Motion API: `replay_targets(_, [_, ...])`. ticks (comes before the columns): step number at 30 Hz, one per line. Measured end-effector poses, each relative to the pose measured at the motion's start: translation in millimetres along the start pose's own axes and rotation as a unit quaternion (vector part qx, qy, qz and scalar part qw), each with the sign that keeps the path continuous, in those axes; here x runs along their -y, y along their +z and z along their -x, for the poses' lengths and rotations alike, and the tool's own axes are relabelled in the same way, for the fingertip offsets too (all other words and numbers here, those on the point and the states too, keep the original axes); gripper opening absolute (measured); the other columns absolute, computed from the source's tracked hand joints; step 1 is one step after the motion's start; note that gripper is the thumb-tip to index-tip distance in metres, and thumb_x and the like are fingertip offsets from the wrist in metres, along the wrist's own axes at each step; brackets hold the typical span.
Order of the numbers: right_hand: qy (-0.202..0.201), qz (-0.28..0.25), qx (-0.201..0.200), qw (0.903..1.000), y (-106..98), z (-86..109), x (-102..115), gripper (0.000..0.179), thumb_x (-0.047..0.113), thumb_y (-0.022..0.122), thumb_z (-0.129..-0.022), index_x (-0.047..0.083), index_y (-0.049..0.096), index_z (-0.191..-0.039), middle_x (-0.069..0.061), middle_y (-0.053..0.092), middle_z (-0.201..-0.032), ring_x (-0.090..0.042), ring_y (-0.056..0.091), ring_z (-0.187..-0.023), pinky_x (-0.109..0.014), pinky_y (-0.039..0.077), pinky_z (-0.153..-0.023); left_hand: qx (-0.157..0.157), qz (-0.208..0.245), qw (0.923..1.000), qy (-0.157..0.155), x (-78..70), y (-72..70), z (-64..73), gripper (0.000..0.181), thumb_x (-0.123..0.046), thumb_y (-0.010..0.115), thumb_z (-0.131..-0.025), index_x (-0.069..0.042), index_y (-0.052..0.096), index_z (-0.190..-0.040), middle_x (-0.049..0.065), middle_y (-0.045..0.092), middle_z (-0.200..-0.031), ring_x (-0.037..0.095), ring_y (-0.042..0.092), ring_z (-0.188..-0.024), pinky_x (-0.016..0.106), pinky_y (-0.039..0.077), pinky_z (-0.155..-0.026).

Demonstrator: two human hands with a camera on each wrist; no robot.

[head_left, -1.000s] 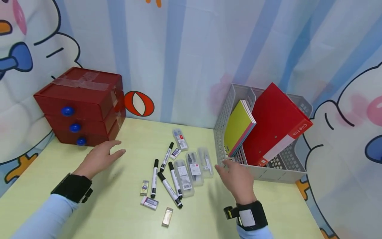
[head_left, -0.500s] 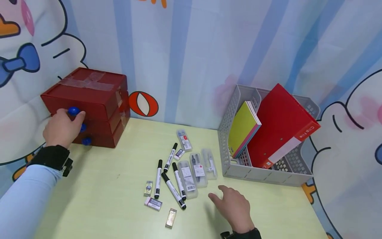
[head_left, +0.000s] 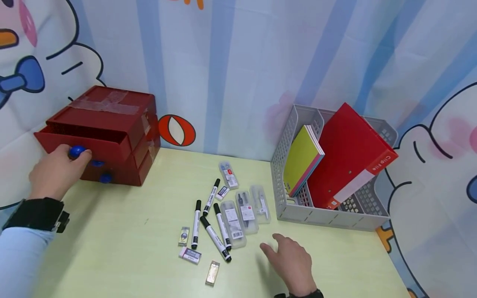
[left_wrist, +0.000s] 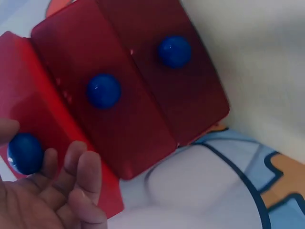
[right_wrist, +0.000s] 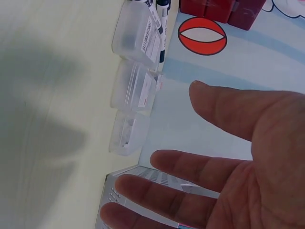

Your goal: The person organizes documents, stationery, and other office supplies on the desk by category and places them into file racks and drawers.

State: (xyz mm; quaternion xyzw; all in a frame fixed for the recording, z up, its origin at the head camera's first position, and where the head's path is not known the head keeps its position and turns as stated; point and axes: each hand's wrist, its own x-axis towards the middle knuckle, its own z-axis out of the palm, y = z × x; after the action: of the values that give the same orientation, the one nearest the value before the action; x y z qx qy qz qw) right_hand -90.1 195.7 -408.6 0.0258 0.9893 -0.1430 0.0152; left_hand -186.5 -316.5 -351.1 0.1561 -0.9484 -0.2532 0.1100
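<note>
At the left of the head view, my left hand [head_left: 56, 171] pinches the blue knob [head_left: 77, 151] of the top drawer [head_left: 83, 142]. That drawer sticks partway out of the dark red drawer box [head_left: 112, 111], showing a dark gap behind its front. In the left wrist view, thumb and index finger sit on either side of the knob [left_wrist: 25, 153], while the other fingers curl loosely below. The two lower drawers, with knobs [head_left: 106, 178] of their own, stay closed. My right hand [head_left: 290, 263] hovers over the table's front right, fingers spread and holding nothing.
Several black-and-white markers [head_left: 215, 239], small erasers [head_left: 190, 255] and clear plastic cases [head_left: 233, 223] lie mid-table. A grey organizer [head_left: 335, 218] at right holds a red clip file [head_left: 346, 161] and a yellow-green notebook [head_left: 302, 157]. A patterned curtain hangs behind.
My left hand has reached over to the top knob and drawn that drawer outward, toward the front left. My right hand has come back from the organizer toward the table's front.
</note>
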Motion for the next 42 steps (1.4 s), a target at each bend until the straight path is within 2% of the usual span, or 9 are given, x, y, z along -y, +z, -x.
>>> replay_targets(5, [-0.004, 0.002, -0.002, 1.0, 6.5, 4.0, 2.7, 0.051, 0.046, 0.07, -0.087, 0.005, 0.07, -0.117, -0.016, 0.071, -0.106, -0.038, 0.066, -0.097, -0.053, 0.052, -0.071, 0.007, -0.015, 0.9996, -0.023, 14.9, -4.9, 28.4, 0.056, -0.037, 0.049, -0.1, 0.017, 0.04, -0.117, 0.036, 0.049, -0.104, 0.046, 0.049, -0.078, 0.052, 0.049, -0.062])
replay_targets(12, [-0.008, 0.009, 0.005, 0.9999, 15.5, 10.1, 6.9, 0.051, 0.049, 0.069, -0.087, 0.007, 0.07, -0.117, -0.015, 0.071, -0.106, -0.038, 0.066, -0.096, -0.054, 0.051, -0.071, 0.024, 0.014, 0.9982, -0.054, 38.7, -8.7, 60.2, 0.062, -0.036, 0.049, -0.101, 0.019, 0.033, -0.125, 0.038, 0.045, -0.108, 0.045, 0.048, -0.081, 0.044, 0.054, -0.06])
replay_targets(15, [-0.015, 0.005, 0.004, 0.9999, 16.6, 12.0, 9.7, 0.051, 0.048, 0.07, -0.087, 0.007, 0.07, -0.116, -0.014, 0.071, -0.105, -0.038, 0.066, -0.095, -0.053, 0.051, -0.07, 0.023, 0.021, 0.9974, -0.066, 40.8, -6.8, 67.5, 0.064, -0.036, 0.048, -0.101, 0.02, 0.032, -0.127, 0.038, 0.044, -0.11, 0.046, 0.047, -0.083, 0.045, 0.053, -0.062])
replay_targets(20, [-0.024, 0.0, 0.006, 0.9997, 17.2, 13.5, 14.9, 0.049, 0.047, 0.071, -0.086, 0.007, 0.07, -0.116, -0.012, 0.071, -0.104, -0.036, 0.067, -0.094, -0.051, 0.052, -0.068, 0.024, 0.02, 0.9957, -0.087, 38.7, -4.3, 72.7, 0.067, -0.036, 0.046, -0.102, 0.02, 0.028, -0.134, 0.04, 0.04, -0.118, 0.05, 0.046, -0.089, 0.057, 0.053, -0.075])
replay_targets(24, [-0.033, 0.0, 0.005, 0.9994, 16.4, 14.2, 20.1, 0.049, 0.046, 0.071, -0.086, 0.007, 0.071, -0.115, -0.011, 0.071, -0.102, -0.035, 0.067, -0.093, -0.05, 0.052, -0.067, 0.023, 0.028, 0.9948, -0.095, 37.3, -3.7, 76.4, 0.071, -0.041, 0.045, -0.103, 0.02, 0.027, -0.135, 0.04, 0.041, -0.117, 0.049, 0.048, -0.089, 0.054, 0.053, -0.072])
replay_targets(27, [-0.042, -0.003, 0.004, 0.9991, 16.1, 14.1, 23.7, 0.049, 0.046, 0.071, -0.086, 0.007, 0.071, -0.115, -0.011, 0.071, -0.101, -0.034, 0.067, -0.091, -0.05, 0.052, -0.066, -0.006, 0.051, 0.994, -0.097, 37.3, -1.4, 81.2, 0.068, -0.043, 0.045, -0.103, 0.017, 0.031, -0.13, 0.035, 0.044, -0.108, 0.042, 0.049, -0.081, 0.04, 0.052, -0.06])
replay_targets(32, [-0.064, -0.007, -0.004, 0.9979, 15.4, 13.2, 30.4, 0.046, 0.044, 0.073, -0.086, 0.008, 0.071, -0.114, -0.01, 0.071, -0.098, -0.032, 0.068, -0.087, -0.047, 0.051, -0.063, -0.099, 0.09, 0.9862, -0.098, 31.1, 1.7, 94.8, 0.047, -0.042, 0.045, -0.103, 0.004, 0.044, -0.115, 0.019, 0.047, -0.096, 0.028, 0.044, -0.068, 0.022, 0.037, -0.045])
replay_targets(36, [-0.081, -0.007, 0.0, 0.9967, 15.1, 13.1, 38.3, 0.045, 0.043, 0.075, -0.084, 0.009, 0.072, -0.113, -0.01, 0.071, -0.095, -0.032, 0.067, -0.084, -0.045, 0.051, -0.061, -0.101, 0.079, 0.9885, -0.08, 7.5, 2.4, 111.5, 0.042, -0.04, 0.045, -0.104, 0.001, 0.048, -0.109, 0.02, 0.05, -0.095, 0.029, 0.045, -0.07, 0.024, 0.039, -0.046])
replay_targets(42, [-0.108, -0.011, 0.006, 0.994, 20.0, 16.4, 49.0, 0.045, 0.043, 0.077, -0.082, 0.011, 0.072, -0.112, -0.006, 0.069, -0.09, -0.029, 0.066, -0.078, -0.041, 0.047, -0.056, -0.082, 0.013, 0.9958, 0.04, -29.9, 19.4, 127.0, 0.032, -0.027, 0.064, -0.097, 0.004, 0.056, -0.1, 0.023, 0.058, -0.087, 0.031, 0.048, -0.071, 0.04, 0.044, -0.057])
